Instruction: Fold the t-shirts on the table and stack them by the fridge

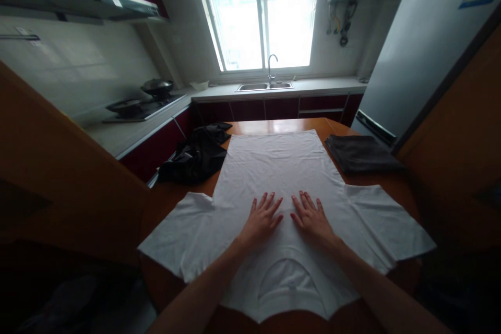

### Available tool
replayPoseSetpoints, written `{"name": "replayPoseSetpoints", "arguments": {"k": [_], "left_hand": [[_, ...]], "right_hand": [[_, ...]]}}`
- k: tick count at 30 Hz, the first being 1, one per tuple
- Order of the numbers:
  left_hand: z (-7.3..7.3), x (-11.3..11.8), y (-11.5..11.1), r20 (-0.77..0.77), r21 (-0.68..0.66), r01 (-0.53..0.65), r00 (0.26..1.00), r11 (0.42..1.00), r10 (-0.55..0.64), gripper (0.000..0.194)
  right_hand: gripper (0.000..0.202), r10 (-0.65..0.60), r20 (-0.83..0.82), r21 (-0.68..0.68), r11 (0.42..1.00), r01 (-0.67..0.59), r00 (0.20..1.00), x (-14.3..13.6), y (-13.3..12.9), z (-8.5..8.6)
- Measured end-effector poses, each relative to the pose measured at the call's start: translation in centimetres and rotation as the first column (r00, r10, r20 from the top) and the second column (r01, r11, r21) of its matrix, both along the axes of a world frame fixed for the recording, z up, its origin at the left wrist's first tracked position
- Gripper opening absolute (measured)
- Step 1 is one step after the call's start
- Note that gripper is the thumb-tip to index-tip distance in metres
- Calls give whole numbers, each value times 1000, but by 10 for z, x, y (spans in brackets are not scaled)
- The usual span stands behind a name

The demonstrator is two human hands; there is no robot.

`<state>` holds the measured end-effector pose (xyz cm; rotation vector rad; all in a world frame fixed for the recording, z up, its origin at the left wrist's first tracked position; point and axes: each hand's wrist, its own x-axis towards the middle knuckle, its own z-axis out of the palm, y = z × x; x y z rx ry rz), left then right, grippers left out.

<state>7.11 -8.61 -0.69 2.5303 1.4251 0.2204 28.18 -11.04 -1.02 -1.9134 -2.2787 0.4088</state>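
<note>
A white T-shirt (277,167) is spread out on the wooden table, its collar towards me and its hem at the far side. Both sleeves reach out sideways. My left hand (262,217) lies on the chest of the shirt, fingers spread, holding nothing. Beside it, a small gap to the right, my right hand (312,217) rests on the same cloth with its fingers apart. A few light wrinkles show in the fabric.
A crumpled black garment (195,156) lies on the table (274,126) to the left, a folded dark grey cloth (362,154) to the right. Beyond are a counter with a sink (253,87), a stove with pans (156,87) and a fridge (422,47).
</note>
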Motion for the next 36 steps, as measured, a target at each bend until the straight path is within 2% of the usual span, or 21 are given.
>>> {"name": "replayPoseSetpoints", "arguments": {"k": [4,11,19,24,28,32,36], "left_hand": [[0,-1,2,21,37,-61,998,997,61,56],[-5,-6,2,-44,4,-28,999,1000,28,57],[-7,-6,3,-30,10,-30,999,999,31,56],[-3,-5,2,-20,-1,-38,999,999,38,54],[4,-7,0,48,-3,-38,998,999,38,51],[15,-20,-5,180,-14,-3,984,1000,5,49],[24,-43,-16,349,5,-112,931,994,103,45]], "right_hand": [[62,-3,-7,-18,1000,3,1000,0,1,0],[62,-39,-11,-8,999,39,999,2,0,1],[63,-48,-19,-29,998,47,999,3,-2,3],[62,-50,-17,-29,998,50,999,3,-2,2],[61,-60,-16,-15,998,60,998,1,-1,2],[60,-100,-37,7,995,100,994,2,0,3],[58,-133,-72,55,989,137,988,9,-1,7]]}}
